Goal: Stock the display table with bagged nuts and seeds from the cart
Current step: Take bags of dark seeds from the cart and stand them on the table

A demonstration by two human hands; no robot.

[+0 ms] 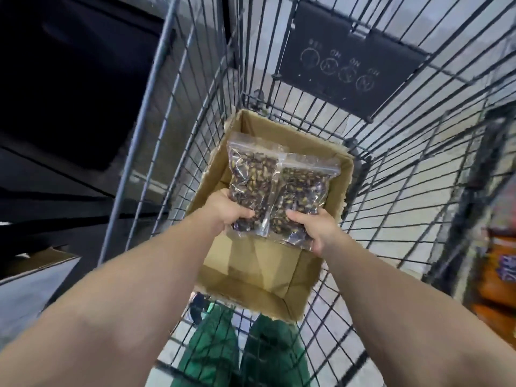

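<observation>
You are holding two clear bags of seeds (279, 188) side by side above the cardboard box (251, 269) in the cart (391, 163), your left hand (226, 212) and right hand (315, 227) each pinching a near corner, arms reaching forward.

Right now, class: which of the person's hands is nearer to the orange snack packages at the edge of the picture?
Right. The right hand grips the clear nut bags on the side toward the orange snack packages; the left hand holds their far side.
</observation>
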